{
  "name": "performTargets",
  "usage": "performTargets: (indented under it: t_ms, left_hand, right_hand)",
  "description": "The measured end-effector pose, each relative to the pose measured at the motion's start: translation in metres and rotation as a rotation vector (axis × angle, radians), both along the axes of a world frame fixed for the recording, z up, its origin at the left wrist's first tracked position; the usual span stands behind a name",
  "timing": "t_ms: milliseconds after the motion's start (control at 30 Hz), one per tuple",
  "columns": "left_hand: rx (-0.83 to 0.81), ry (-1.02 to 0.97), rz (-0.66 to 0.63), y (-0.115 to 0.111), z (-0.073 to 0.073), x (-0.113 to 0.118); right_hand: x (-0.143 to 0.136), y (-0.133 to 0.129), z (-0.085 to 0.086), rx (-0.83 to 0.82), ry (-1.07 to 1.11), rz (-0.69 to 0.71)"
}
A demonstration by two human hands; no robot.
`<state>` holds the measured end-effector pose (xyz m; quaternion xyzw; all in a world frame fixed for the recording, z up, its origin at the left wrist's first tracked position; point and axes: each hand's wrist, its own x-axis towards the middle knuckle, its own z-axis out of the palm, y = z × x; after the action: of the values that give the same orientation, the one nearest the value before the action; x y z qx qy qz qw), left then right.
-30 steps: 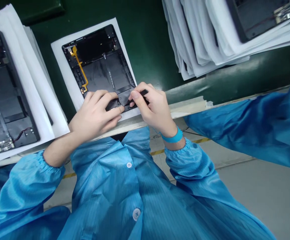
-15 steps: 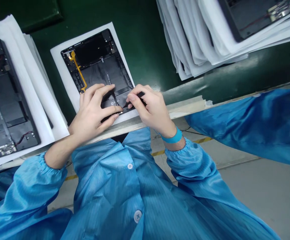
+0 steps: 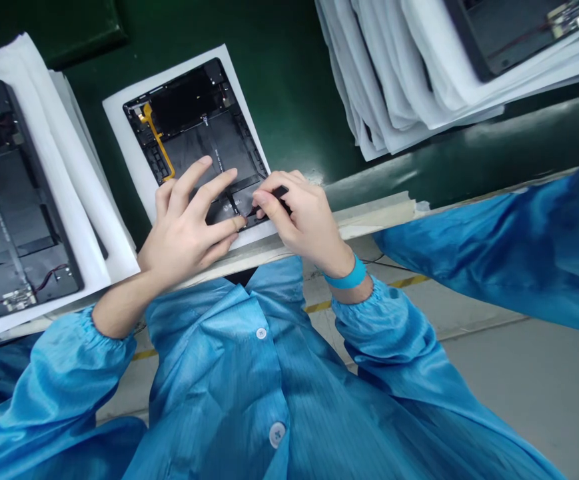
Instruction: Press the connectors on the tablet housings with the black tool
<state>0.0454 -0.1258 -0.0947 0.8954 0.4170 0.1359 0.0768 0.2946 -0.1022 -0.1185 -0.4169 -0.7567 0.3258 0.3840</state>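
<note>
An opened black tablet housing [image 3: 189, 150] with a yellow flex cable [image 3: 158, 137] lies tilted on a white foam sheet [image 3: 119, 133]. Over its lower left part my left hand [image 3: 186, 217] is spread, its index finger and thumb side reaching the bottom edge of the housing. My right hand [image 3: 302, 210] pinches a thin black tool [image 3: 280, 193] at the lower right corner, the tool's tip close to my left fingertips. A blue band [image 3: 346, 273] circles my right wrist. The small part under the fingertips is mostly hidden.
Another opened housing [image 3: 14, 200] rests on stacked white sheets [image 3: 86, 220] at the left. A taller pile of white sheets [image 3: 394, 80] at the upper right bears a third housing [image 3: 509, 33]. Blue sleeves of other people [image 3: 499, 247] show at the right. The green table [image 3: 289, 93] has a taped front edge.
The upper fingers of my left hand have lifted and spread wider apart. My right hand and its tool hold nearly the same place.
</note>
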Motion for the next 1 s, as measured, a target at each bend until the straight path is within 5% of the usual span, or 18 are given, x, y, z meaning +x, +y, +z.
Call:
performTargets:
  t_ms: [1000]
  left_hand:
    - [-0.019, 0.016, -0.019, 0.0062, -0.0026, -0.002]
  right_hand:
    - [-0.0005, 0.0015, -0.0003, -0.036, 0.038, -0.009]
